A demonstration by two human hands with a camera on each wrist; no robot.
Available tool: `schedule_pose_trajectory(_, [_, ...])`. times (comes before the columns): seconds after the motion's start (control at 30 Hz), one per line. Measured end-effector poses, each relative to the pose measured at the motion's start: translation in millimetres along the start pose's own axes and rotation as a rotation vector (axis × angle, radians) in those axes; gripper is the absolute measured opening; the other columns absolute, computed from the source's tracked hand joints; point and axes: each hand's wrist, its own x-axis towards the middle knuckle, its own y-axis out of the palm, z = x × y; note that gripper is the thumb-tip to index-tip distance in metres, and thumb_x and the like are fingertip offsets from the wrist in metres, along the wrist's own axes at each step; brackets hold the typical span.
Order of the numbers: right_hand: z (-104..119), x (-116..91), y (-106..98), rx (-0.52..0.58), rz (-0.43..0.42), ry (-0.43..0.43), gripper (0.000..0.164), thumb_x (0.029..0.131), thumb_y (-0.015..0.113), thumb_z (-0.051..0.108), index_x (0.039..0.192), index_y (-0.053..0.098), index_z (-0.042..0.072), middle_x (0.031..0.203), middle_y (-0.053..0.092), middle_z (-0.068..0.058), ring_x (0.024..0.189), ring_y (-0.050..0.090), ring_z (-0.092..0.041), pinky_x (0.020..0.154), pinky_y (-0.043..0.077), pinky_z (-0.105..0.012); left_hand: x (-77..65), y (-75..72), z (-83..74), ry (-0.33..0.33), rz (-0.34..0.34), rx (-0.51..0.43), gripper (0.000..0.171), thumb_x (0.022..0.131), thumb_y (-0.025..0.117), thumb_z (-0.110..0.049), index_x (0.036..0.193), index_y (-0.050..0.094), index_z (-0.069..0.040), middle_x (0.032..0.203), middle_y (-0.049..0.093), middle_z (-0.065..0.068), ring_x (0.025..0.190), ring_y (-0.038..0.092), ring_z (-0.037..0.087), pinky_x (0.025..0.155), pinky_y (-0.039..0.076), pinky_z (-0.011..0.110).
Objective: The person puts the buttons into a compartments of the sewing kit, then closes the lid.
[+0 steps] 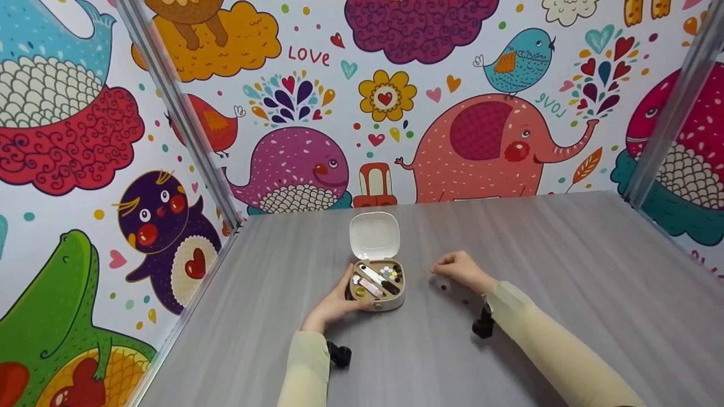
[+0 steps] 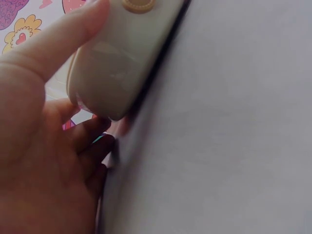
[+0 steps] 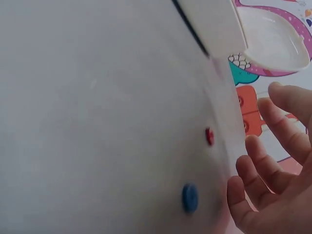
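Note:
A small cream sewing kit box (image 1: 390, 306) stands on the table, its white lid (image 1: 374, 234) tipped back. My left hand (image 1: 334, 308) grips the box's left side, thumb along the front near the tan clasp (image 2: 139, 4) and fingers around the side. Inside lie a dark-and-white slim tool (image 1: 380, 278), a pale pink-white piece (image 1: 370, 287) and several small coloured bits (image 1: 390, 273) in the far right compartment. My right hand (image 1: 465, 272) hovers right of the box, fingers loosely bent, nothing showing between them. Below it lie a red button (image 3: 209, 136) and a blue button (image 3: 190, 198).
The grey table (image 1: 271, 271) meets a wall (image 1: 396, 130) printed with cartoon animals at the back. Metal posts (image 1: 192, 130) stand at the corners. A black camera (image 1: 340, 355) is strapped to the left wrist, another black camera (image 1: 483, 325) to the right.

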Motion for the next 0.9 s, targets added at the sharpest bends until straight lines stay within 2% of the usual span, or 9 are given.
schedule_pose_trajectory(0.1, [7.9, -13.5, -5.3, 0.015, 0.021, -0.008, 0.024, 0.089, 0.068, 0.009, 0.100, 0.070, -0.013, 0.090, 0.071, -0.015, 0.075, 0.055, -0.009, 0.067, 0.047, -0.023, 1.0, 0.9, 0.3, 0.004, 0.000, 0.007, 0.114, 0.077, 0.083, -0.033, 0.156, 0.004, -0.008, 0.159, 0.007, 0.022, 0.144, 0.010, 0.041, 0.115, 0.013, 0.053])
schedule_pose_trajectory(0.2, [3.9, -18.2, -9.2, 0.024, 0.049, -0.013, 0.027, 0.090, 0.066, 0.006, 0.104, 0.067, -0.016, 0.099, 0.069, -0.024, 0.080, 0.058, -0.010, 0.071, 0.050, -0.027, 1.9, 1.1, -0.2, 0.008, 0.002, 0.011, 0.114, 0.077, 0.083, -0.033, 0.156, 0.004, -0.008, 0.159, 0.008, 0.022, 0.144, 0.011, 0.041, 0.115, 0.014, 0.053])
schedule_pose_trajectory(0.33, [-18.8, -11.8, -11.4, 0.031, 0.100, -0.002, 0.028, 0.089, 0.069, 0.010, 0.108, 0.069, -0.011, 0.102, 0.071, -0.019, 0.088, 0.064, -0.013, 0.078, 0.053, -0.032, 1.9, -0.1, -1.5, 0.017, 0.009, -0.007, 0.113, 0.077, 0.082, -0.030, 0.156, 0.004, -0.005, 0.159, 0.009, 0.022, 0.144, 0.011, 0.039, 0.115, 0.014, 0.052])
schedule_pose_trajectory(0.5, [-23.7, -13.7, -16.3, 0.031, 0.164, 0.008, 0.027, 0.086, 0.072, 0.010, 0.109, 0.072, -0.004, 0.105, 0.071, -0.015, 0.100, 0.065, -0.021, 0.084, 0.053, -0.033, 0.9, -0.4, -2.3, 0.016, 0.009, 0.002, 0.112, 0.078, 0.081, -0.032, 0.156, 0.004, -0.006, 0.159, 0.009, 0.021, 0.144, 0.011, 0.040, 0.114, 0.014, 0.054])
schedule_pose_trajectory(0.63, [-27.0, -14.9, -18.3, 0.043, 0.214, -0.015, 0.027, 0.085, 0.071, 0.005, 0.110, 0.071, -0.005, 0.107, 0.070, -0.018, 0.101, 0.065, -0.024, 0.084, 0.053, -0.031, -0.4, 0.1, -0.7, 0.005, 0.009, 0.005, 0.114, 0.078, 0.081, -0.035, 0.156, 0.004, -0.007, 0.160, 0.008, 0.020, 0.144, 0.010, 0.040, 0.114, 0.014, 0.054])
schedule_pose_trajectory(0.9, [-30.1, -12.8, -14.3, -0.007, 0.186, -0.029, 0.024, 0.081, 0.074, 0.001, 0.105, 0.074, -0.003, 0.102, 0.072, -0.015, 0.093, 0.067, -0.018, 0.079, 0.055, -0.028, -1.3, 0.2, 0.0, 0.006, 0.005, 0.009, 0.115, 0.077, 0.082, -0.036, 0.156, 0.004, -0.008, 0.160, 0.008, 0.020, 0.144, 0.010, 0.041, 0.114, 0.014, 0.054])
